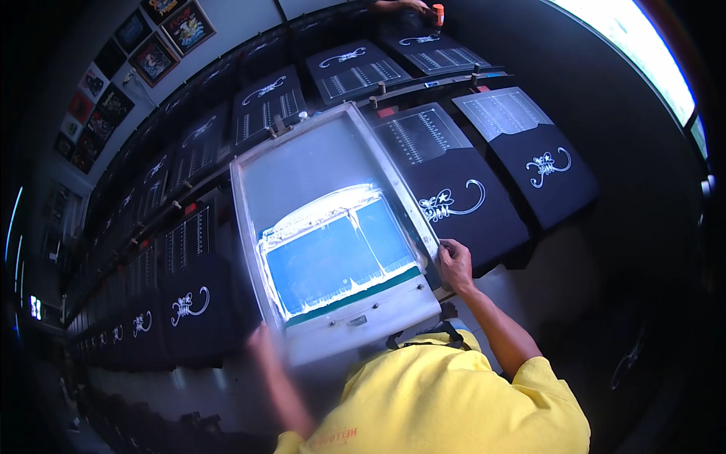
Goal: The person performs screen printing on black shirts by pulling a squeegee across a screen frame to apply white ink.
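Note:
A screen printing frame [246,200] with a pale metal rim lies tilted in front of me. Its mesh shows a blue area [325,261] with white ink [318,212] banked across the far side and streaked down the right. Along the near side runs a squeegee with a green blade [352,296] and a wide pale holder [370,321]. My right hand [455,265] is closed on the frame's right edge, near its front corner. My left hand [262,344], smeared by motion, is at the frame's lower left edge; its fingers cannot be made out.
Dark fabric pieces with white printed designs lie on boards to the right [484,204] and left [189,318]. Behind the rail [446,79] stands another row of boards [355,68]. Another person's hand [412,6] is by an orange-topped object [438,13] at the far end.

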Tool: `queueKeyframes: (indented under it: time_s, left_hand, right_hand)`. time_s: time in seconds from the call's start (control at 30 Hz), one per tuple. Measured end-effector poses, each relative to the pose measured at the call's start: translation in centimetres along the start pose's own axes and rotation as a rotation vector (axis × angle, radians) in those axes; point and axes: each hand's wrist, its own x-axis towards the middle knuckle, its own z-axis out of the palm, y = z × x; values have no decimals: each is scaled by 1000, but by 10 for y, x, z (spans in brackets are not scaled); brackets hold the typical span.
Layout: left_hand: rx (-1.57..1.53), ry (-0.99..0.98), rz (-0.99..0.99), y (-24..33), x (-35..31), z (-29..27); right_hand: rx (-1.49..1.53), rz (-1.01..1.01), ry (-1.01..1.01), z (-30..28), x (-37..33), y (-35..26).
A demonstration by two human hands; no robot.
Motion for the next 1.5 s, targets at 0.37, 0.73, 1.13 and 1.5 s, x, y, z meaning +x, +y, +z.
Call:
queueKeyframes:
  time_s: [0.37, 0.73, 1.13, 1.5]
  left_hand:
    - [171, 2, 128, -3, -119, 195]
    - [286, -2, 208, 1, -123, 275]
    - [338, -17, 173, 7, -108, 288]
    - [294, -46, 83, 1, -112, 287]
  right_hand:
    - [-3, 63, 20, -193, 107, 93]
    - [-32, 47, 48, -236, 164, 146]
    - [-41, -10, 70, -230, 182, 132]
    - [-64, 25, 67, -227, 179, 132]
